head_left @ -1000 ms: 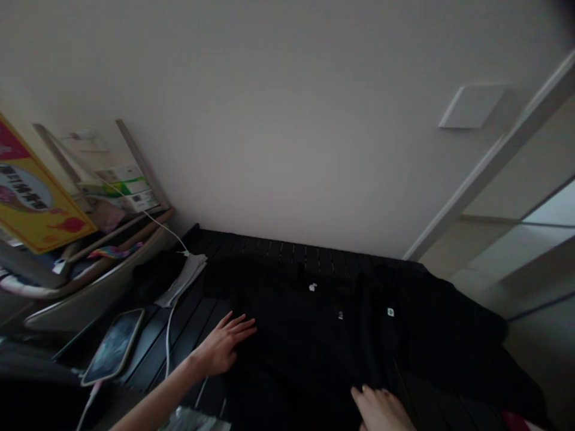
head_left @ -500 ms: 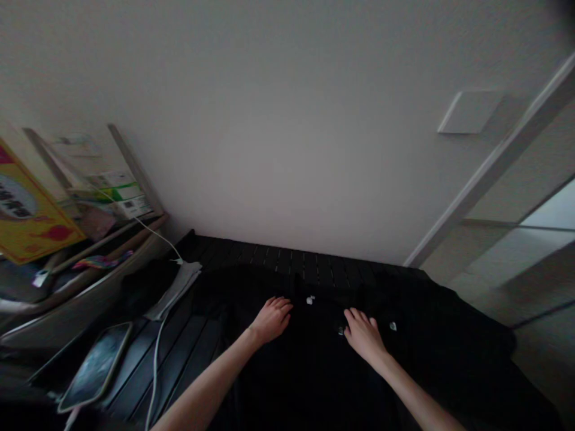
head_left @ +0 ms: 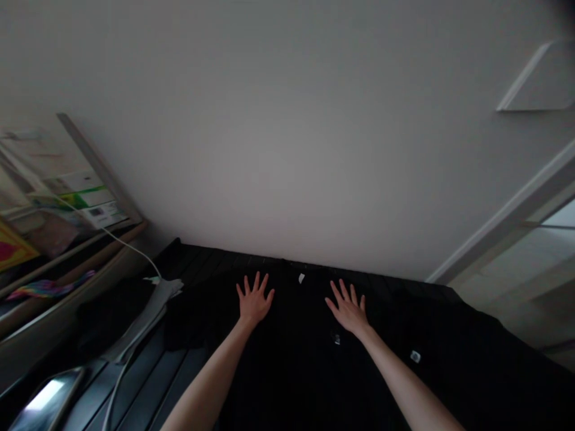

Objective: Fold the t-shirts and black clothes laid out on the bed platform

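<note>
A pale wall [head_left: 287, 120] is recorded across the upper frame, with a white wall panel [head_left: 536, 78] at upper right and a white door frame [head_left: 507, 221] below it. A dark slatted platform [head_left: 148, 374] meets the foot of the wall. A black garment [head_left: 296, 365] is spread flat over the platform, centre and right of frame, reaching the lower edge; its exact type cannot be told in the dim light. To the left, a wooden-edged shelf [head_left: 76, 248] is seen holding stacked boxes [head_left: 85, 206] and a rainbow-striped strip [head_left: 49, 285]. A dark bundle of cloth [head_left: 112, 314], a grey cloth [head_left: 150, 311], a white cable [head_left: 128, 245] and a phone [head_left: 45, 404] are noted beside the garment. The left hand [head_left: 254, 304] and right hand [head_left: 348, 311] are placed palm down on the garment, well apart, fingers spread, with nothing gripped. A small white tag [head_left: 301, 278] is seen between and above the hands, and a small round badge [head_left: 415, 357] lies right of the right hand.
</note>
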The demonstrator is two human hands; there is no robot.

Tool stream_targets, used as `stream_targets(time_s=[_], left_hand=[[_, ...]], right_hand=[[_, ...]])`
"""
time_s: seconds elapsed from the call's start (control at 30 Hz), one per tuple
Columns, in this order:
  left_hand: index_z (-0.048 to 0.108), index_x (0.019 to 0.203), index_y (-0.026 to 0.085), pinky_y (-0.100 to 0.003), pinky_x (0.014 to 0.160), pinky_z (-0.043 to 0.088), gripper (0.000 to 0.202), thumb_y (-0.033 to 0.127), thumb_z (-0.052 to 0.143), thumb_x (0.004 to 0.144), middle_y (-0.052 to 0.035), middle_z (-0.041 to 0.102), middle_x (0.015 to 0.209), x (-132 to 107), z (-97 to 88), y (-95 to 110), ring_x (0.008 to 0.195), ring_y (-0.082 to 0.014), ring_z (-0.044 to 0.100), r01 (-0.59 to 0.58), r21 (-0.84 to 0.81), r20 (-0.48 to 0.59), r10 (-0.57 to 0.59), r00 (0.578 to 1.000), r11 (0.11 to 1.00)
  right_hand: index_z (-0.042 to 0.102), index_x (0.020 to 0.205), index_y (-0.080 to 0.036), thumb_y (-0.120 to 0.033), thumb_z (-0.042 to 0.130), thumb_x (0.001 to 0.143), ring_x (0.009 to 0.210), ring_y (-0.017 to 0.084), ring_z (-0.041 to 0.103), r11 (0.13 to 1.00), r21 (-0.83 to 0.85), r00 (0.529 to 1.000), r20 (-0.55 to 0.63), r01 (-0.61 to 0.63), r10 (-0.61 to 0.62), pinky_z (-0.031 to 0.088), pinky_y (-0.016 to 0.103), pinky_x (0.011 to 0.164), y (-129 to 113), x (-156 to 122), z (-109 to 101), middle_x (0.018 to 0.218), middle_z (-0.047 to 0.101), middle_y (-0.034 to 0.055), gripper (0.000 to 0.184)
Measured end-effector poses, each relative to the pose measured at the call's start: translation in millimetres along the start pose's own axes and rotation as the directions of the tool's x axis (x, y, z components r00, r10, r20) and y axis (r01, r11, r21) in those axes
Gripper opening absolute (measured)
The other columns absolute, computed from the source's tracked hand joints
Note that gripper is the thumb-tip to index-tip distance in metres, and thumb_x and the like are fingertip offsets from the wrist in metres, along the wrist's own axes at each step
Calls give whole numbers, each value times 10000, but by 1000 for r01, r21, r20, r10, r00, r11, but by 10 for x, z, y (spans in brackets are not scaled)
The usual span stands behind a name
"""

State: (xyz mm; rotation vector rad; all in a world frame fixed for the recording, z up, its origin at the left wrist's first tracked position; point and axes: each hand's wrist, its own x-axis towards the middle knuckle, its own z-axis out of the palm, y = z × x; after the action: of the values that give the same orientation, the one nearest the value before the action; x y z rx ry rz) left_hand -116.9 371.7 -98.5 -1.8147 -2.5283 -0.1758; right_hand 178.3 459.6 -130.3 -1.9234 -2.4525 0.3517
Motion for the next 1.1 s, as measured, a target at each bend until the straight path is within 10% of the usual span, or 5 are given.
stream_targets(time_s=[0.3,0.47,0.67,0.87,1.1], left_hand=[[229,1485,338,-657,1099,81,637,612,264,911,26,166,1576,274,-4,-420,1419,-419,109,109,11,17,-109,994,994],[256,1490,250,-567,1136,124,584,479,254,953,-26,225,1563,150,-221,-619,1431,-335,161,76,40,-7,-76,997,996],[344,1459,166,-470,1160,123,550,386,257,963,-70,241,1562,-546,-569,-906,1444,-283,136,131,115,-278,-95,956,985],[302,1477,218,-561,1068,244,567,445,289,957,-163,325,1512,-780,-510,-1595,1381,-415,256,442,148,-75,-435,897,885],[207,1498,242,-568,1098,170,614,497,290,946,-135,211,1562,-681,-325,-1632,1420,-397,150,302,201,1,-308,951,932]], right_hand=[[319,1463,-241,-455,255,945,1439,205,164,936,-24,925,-143,352,-352,120,470,1157,137,75,-223,1568,223,35,564],[493,1341,-116,-358,283,934,1399,300,253,988,-155,910,-411,-3,-62,213,498,1109,268,-489,-265,1509,331,154,518],[407,1410,-172,-394,333,926,1050,379,581,916,-193,897,-349,-351,270,429,499,807,409,-889,-295,1320,491,262,538],[626,1077,-95,-225,432,863,1008,339,586,916,-174,923,-205,-362,326,429,404,759,574,-731,-516,958,656,200,316],[564,1081,-123,-309,180,973,627,208,634,940,-190,924,-315,-284,216,400,315,557,626,-591,-820,911,644,156,440]])
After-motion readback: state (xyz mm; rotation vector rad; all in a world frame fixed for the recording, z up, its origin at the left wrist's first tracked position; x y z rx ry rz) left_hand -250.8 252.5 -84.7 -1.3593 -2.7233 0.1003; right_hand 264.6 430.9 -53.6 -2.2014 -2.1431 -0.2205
